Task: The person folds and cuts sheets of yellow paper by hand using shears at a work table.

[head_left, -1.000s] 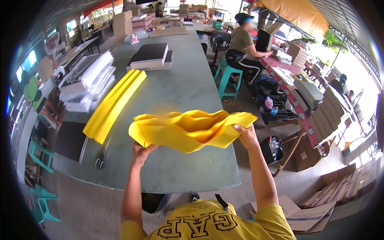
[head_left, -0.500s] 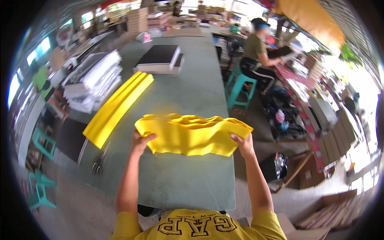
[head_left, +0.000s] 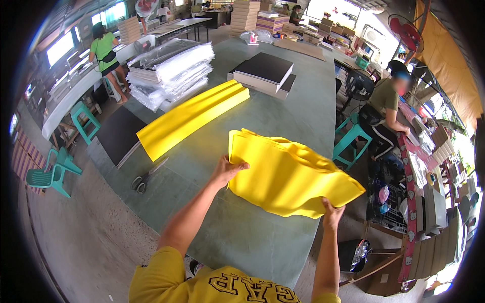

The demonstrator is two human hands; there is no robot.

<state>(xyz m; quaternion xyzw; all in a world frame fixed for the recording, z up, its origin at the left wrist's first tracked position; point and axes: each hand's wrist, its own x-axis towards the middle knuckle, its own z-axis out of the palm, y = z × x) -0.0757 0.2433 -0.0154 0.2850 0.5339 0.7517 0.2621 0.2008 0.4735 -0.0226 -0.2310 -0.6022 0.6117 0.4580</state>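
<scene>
Between my hands is a wavy bundle of yellow sheets (head_left: 288, 177), a soft, fabric-like material in several layers, held up over the green table (head_left: 227, 237). My left hand (head_left: 230, 170) is closed on its left end, thumb lying on the near face. At the lower right corner, my right hand (head_left: 332, 213) pinches it the same way; the fingers behind are hidden on both sides. A long yellow folded stack (head_left: 194, 118) lies on the table beyond my left hand. Nearer me on that side rests a pair of scissors (head_left: 144, 182) with dark handles.
Plastic-wrapped stacks (head_left: 174, 70) and black-topped boards (head_left: 265, 70) occupy the table's far part. A dark panel (head_left: 120, 132) lies at its left edge. To the right, a person (head_left: 384, 106) sits on a green stool (head_left: 352, 139); another person (head_left: 105, 53) stands at far left.
My view has swung left, so the table appears shifted right. The yellow bundle now tilts down to the right, with more of its near face showing. Both hands keep their hold.
</scene>
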